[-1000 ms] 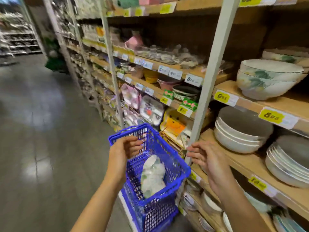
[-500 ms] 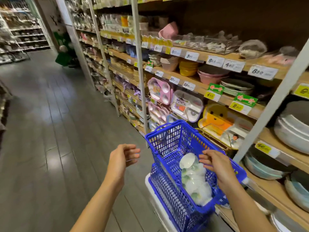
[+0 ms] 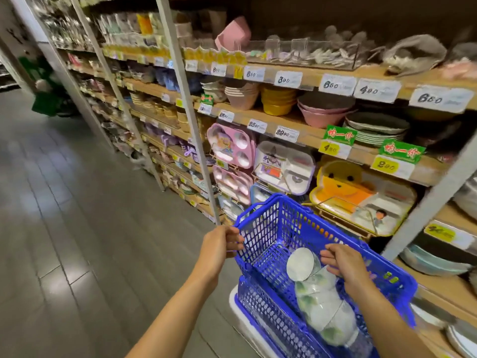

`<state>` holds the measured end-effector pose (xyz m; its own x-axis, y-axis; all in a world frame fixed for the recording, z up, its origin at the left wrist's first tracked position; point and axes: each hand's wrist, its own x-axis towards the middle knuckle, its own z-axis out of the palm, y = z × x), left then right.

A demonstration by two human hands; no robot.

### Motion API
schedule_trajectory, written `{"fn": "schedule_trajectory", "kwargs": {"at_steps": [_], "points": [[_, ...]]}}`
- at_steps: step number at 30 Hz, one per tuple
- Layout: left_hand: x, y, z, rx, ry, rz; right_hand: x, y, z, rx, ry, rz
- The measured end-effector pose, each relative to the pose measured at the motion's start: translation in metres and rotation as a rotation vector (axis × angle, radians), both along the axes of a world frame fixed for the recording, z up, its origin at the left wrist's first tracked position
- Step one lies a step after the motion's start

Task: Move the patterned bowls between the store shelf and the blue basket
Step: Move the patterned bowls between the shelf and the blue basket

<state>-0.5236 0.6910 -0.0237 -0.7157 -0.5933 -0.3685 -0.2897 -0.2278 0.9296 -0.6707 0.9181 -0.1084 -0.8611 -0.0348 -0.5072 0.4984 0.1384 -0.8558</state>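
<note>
Left hand, free before, now closes grip on blue basket left rim.

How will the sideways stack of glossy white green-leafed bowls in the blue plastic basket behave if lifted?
The stack of glossy white, green-leafed bowls lies on its side, so it may well roll or slide apart. The glossy surface looks like glazed ceramic: probably slippery, breakable, and heavy for its size.

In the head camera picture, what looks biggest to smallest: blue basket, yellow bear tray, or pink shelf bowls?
1. blue basket, though it is nearest the camera
2. yellow bear tray
3. pink shelf bowls
</note>
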Motion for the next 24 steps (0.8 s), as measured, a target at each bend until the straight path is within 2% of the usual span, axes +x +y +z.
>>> {"fn": "schedule_trajectory", "kwargs": {"at_steps": [7, 16, 24], "points": [[-0.099, -0.026, -0.033, -0.037, -0.155, -0.215, -0.054, -0.018, -0.055, 0.076, -0.125, -0.096], [-0.202, -0.014, -0.146, -0.132, -0.477, -0.626, -0.067, -0.034, -0.107, 0.452, -0.170, 0.003], [-0.269, 0.002, -0.265, -0.258, -0.679, -0.802, -0.091, -0.078, -0.157, 0.793, -0.287, 0.002]]}}
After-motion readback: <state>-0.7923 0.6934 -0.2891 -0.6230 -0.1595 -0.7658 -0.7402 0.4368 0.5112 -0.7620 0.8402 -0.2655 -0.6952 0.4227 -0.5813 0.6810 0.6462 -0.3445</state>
